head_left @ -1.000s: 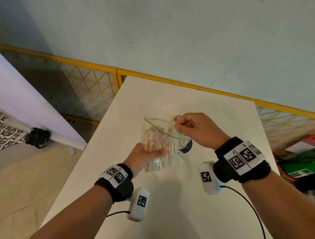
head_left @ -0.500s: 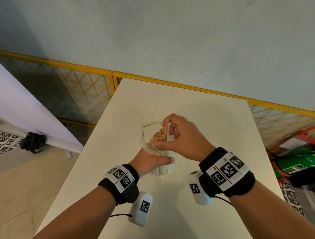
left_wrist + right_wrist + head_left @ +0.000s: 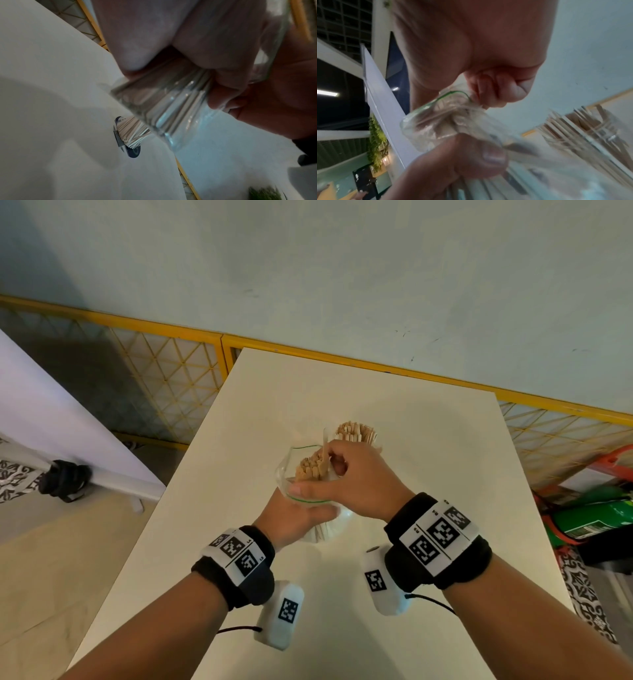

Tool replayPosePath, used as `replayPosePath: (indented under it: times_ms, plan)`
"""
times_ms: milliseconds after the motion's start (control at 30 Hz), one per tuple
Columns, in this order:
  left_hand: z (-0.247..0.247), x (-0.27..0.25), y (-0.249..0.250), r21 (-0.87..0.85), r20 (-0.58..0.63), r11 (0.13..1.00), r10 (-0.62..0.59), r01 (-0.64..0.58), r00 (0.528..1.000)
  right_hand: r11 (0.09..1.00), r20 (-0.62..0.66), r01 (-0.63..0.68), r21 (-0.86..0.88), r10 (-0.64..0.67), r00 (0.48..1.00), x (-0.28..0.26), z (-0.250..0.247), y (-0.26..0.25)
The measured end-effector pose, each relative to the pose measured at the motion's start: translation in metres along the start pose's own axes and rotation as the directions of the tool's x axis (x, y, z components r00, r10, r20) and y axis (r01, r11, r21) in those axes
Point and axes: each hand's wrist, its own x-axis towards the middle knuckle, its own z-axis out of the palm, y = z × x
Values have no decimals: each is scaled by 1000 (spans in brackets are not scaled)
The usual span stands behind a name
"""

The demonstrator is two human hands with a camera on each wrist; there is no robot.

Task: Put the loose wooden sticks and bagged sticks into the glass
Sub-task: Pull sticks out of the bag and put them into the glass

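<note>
bag of sticks (image 3: 310, 470) | both hands' fingers clamped on it | white table (image 3: 428, 446) | pale wall (image 3: 342, 268), yellow mesh fence (image 3: 164, 361)

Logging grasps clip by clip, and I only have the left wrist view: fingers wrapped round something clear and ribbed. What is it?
Observer: A clear bag of wooden sticks. The left hand grips its lower part, off the table.
Operator: Is the right hand on it too?
Observer: Yes, the right hand pinches the bag's open top, thumb by the green zip line.
Operator: Any sticks in the glass?
Observer: Yes, the glass just beyond the hands holds a bundle of loose sticks that stands above its rim.
</note>
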Motion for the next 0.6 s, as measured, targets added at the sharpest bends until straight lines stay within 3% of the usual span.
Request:
replayPosePath:
  times_ms: [133,333,533,600]
  plan:
    - [2,-4,3,-81,21,995,-57,58,998,999,12,24,24,-24,1000,1,-9,-2]
    - [0,4,13,-146,92,982,-104,117,990,980,-216,83,180,-43,975,4,-36,-8]
    - [-3,14,24,-98,152,987,-111,126,982,974,-361,156,165,-88,928,4,-48,-10]
    - [-4,14,23,-77,156,988,-122,135,980,975,-340,189,121,-138,930,5,-52,-12]
